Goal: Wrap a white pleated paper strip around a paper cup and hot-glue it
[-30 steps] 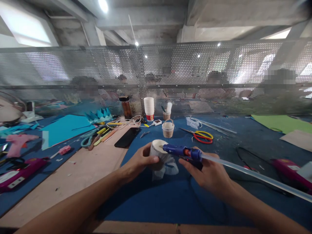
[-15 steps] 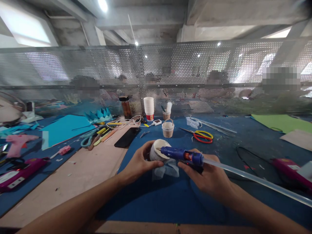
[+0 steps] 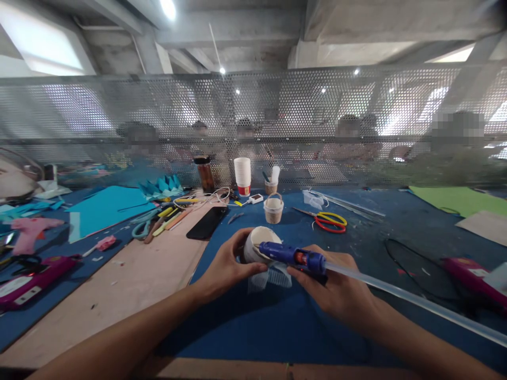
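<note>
Head view, phone (image 3: 207,222) lying flat, left hand (image 3: 226,266) clasped round white cup (image 3: 252,253), cup in front of small basket (image 3: 273,213), glue gun (image 3: 292,256) aimed into cup's mouth, scissors (image 3: 330,222), right hand (image 3: 343,285) wrapped round gun's handle.

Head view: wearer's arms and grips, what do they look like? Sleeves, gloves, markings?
Left forearm and right forearm are bare; no sleeve can be made out. Left grip and right grip are ungloved human hands. No watch, bracelet, ring or marking visible.
</note>
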The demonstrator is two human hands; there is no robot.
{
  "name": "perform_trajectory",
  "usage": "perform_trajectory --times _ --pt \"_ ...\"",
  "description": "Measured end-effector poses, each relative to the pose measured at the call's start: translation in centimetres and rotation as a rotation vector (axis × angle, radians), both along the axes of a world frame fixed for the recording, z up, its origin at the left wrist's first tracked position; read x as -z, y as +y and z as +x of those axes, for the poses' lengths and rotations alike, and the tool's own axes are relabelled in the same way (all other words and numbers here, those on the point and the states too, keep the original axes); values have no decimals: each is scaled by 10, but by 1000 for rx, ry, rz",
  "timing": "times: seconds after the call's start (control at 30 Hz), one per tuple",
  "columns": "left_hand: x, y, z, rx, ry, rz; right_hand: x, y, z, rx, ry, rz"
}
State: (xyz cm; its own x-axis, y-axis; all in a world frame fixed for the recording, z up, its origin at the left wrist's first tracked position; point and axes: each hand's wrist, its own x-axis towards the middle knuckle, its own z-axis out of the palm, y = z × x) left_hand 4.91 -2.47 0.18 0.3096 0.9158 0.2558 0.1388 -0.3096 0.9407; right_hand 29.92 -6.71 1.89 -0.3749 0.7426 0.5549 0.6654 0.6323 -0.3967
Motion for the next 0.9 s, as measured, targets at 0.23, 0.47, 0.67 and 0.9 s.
perform_trajectory --times 0.23,0.47,0.67,0.9 --pt "3 1 0 -97 42 64 0 -2 0 -1 16 33" --pt "4 4 1 -210 64 103 -2 -3 0 -11 79 52" --pt "1 1 3 -136 24 44 1 1 1 -39 59 -20" --pt "1 1 1 -80 -6 2 7 3 0 24 74 -36"
